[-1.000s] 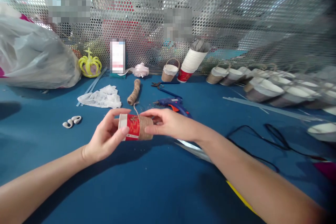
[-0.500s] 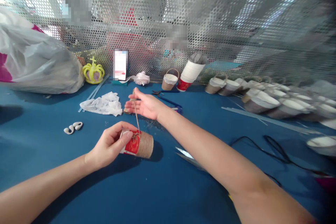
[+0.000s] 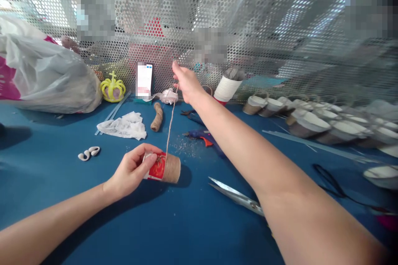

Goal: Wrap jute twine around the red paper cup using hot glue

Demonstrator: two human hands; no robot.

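My left hand (image 3: 132, 169) is closed round the rim end of a red paper cup (image 3: 156, 167), which lies on its side above the blue table. Brown twine is wound in rows round the cup's base end. From there a taut strand of twine (image 3: 171, 126) runs up to my right hand (image 3: 185, 83), raised near the perforated screen with its fingers closed on the strand. A loose bundle of twine (image 3: 157, 116) rests on the table between the hands. Below my right forearm lie a blue glue gun (image 3: 199, 134) and open scissors (image 3: 238, 195), their handles hidden by the arm.
Several twine-covered cups (image 3: 314, 122) stand at the right. Behind my right wrist leans a stack of white cups (image 3: 228, 87). Crumpled white material (image 3: 124, 126), white earbuds (image 3: 89, 153), a phone (image 3: 144, 80), a yellow crown (image 3: 112, 89) and a big plastic bag (image 3: 52, 74) are at the left.
My right hand has risen away from the table, drawing the twine strand longer and tighter. The twine bundle and glue gun now show. My left hand and the cup have barely moved.
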